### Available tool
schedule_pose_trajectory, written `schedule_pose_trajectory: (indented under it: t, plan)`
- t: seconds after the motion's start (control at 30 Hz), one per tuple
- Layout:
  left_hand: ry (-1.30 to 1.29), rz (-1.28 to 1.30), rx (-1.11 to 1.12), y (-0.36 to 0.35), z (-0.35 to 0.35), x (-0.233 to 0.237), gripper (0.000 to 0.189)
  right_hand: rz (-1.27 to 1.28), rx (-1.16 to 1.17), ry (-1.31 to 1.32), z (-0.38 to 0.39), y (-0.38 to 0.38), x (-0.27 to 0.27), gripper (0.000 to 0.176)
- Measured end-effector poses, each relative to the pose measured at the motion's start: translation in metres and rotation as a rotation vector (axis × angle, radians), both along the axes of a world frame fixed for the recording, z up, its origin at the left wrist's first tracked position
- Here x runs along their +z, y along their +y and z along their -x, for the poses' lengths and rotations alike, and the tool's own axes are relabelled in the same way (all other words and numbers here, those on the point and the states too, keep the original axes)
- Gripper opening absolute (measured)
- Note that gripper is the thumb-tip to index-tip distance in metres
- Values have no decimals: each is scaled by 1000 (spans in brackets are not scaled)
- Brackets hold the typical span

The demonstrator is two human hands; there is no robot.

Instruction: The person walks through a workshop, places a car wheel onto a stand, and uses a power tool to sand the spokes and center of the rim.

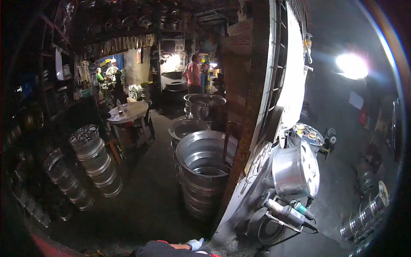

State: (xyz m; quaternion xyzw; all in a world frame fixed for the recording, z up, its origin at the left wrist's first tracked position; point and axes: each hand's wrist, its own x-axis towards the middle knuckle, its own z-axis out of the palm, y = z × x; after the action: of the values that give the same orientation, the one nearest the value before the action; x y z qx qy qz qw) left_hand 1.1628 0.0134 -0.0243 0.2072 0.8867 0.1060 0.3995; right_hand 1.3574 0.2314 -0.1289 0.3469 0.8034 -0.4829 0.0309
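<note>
- Several smooth, round-lipped metal rims (200, 188) stand stacked at 12 o'clock from our left hand (195, 244).
- We cannot tell its opening or hold.
- Dark floor (147, 180) lies open toward 11 o'clock.

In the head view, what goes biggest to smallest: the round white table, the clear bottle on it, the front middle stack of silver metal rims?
1. Front middle stack of silver metal rims
2. Round white table
3. Clear bottle
</note>
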Motion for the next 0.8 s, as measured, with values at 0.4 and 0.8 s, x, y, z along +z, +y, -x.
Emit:
schedule_pose_trajectory:
  t: [0.4,0.8]
  plan:
    - [303,59,-868,-15,33,-123,34,73,-79,31,1,13,1,37]
    - [297,-150,-595,22,-1,-70,51,287,-565,221,-145,-49,-138,39]
